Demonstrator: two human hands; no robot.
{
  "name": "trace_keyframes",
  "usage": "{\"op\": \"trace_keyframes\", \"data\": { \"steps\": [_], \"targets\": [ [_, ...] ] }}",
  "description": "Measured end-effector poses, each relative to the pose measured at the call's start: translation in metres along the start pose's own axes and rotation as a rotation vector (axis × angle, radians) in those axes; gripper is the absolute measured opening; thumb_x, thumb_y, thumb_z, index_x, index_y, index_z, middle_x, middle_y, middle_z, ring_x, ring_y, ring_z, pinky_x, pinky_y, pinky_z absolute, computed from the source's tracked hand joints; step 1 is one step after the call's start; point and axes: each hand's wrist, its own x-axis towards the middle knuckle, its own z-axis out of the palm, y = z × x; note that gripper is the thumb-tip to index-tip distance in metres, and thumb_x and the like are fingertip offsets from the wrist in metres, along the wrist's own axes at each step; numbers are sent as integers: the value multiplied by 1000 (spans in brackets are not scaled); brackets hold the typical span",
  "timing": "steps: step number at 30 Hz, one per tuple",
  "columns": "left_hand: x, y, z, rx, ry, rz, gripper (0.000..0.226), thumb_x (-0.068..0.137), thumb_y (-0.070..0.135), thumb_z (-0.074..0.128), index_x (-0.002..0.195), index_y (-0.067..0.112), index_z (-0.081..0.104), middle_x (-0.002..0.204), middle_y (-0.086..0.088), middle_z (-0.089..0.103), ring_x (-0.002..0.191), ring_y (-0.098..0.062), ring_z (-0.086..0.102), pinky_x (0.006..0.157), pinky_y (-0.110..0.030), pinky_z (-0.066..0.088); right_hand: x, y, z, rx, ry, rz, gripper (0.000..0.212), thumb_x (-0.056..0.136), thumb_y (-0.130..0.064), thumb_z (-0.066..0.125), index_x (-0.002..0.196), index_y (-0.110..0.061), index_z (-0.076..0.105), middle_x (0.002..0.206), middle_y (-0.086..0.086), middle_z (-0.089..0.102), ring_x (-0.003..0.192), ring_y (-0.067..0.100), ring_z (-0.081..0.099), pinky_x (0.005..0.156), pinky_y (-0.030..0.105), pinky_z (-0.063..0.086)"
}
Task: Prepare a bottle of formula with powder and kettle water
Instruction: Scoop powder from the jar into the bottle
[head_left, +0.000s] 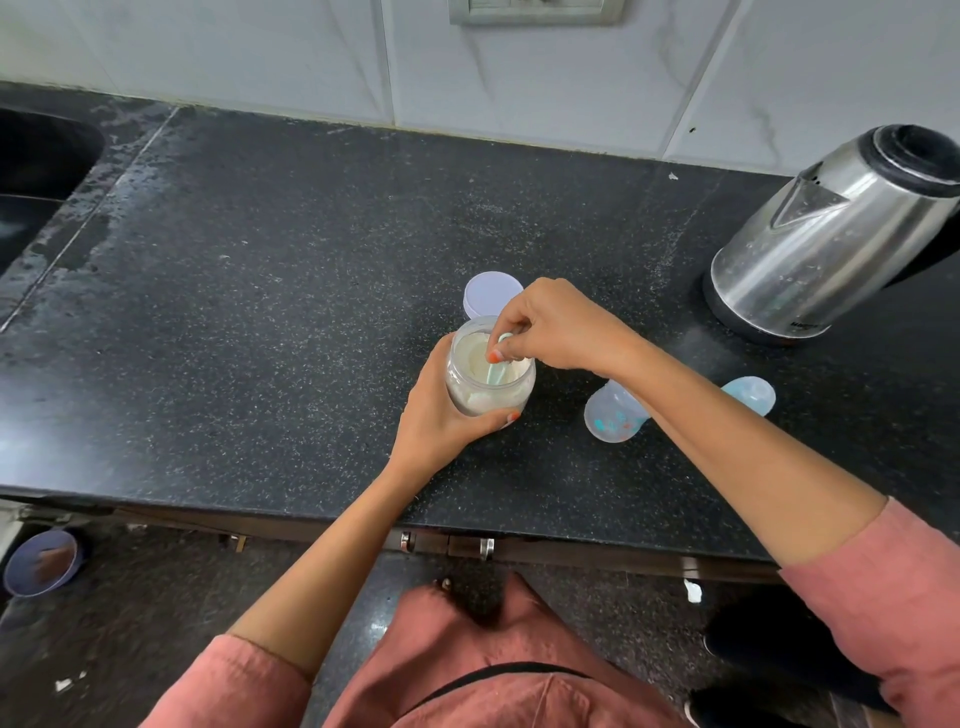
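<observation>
My left hand (441, 415) is wrapped round the clear powder jar (489, 375), fingers closed on its side, jar sitting on the black counter (260, 312) approx mid-scene, a bit right of centre. Jar's open, w/ pale powder inside. My right hand (550, 327) is over the jar mouth, thumb & fingers pinched tight on the handle of a pale green scoop (497, 364), bowl end down in the powder. Lid (491, 295) lies just beyond the jar, far side, partly behind my right hand. Baby bottle (615, 413) stands open to the right of the jar, under my right forearm; its teat cap (750, 395) further right. Steel kettle (836, 239) at far right, on its base.
</observation>
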Motion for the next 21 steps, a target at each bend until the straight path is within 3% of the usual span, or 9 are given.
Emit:
{"op": "trace_keyframes", "data": {
  "steps": [4,11,18,21],
  "targets": [
    [0,0,0,2,6,9,77,52,49,77,110,69,31,110,45,48,106,20,47,80,3,33,1,6,3,-5,91,32,12,77,-19,72,87,-13,73,59,-7,48,54,5,42,48,9,32],
    [0,0,0,5,7,15,78,52,49,78,111,70,31,111,48,46,106,21,45,80,4,32,-2,10,6,-13,129,50,10,78,-20,72,85,-14,73,60,-10,49,56,2,44,53,16,32],
    [0,-2,1,-2,5,13,79,53,46,80,112,67,32,113,44,48,107,16,48,81,2,35,-8,12,7,-11,123,20,9,76,-19,73,84,-14,74,55,-15,46,49,-3,44,47,3,33],
    [0,-1,1,-2,12,16,79,53,46,80,112,67,32,113,46,47,108,17,47,80,3,34,-10,13,6,-22,167,5,8,78,-18,71,84,-13,74,55,-12,48,51,3,43,49,10,33]
  ]
}}
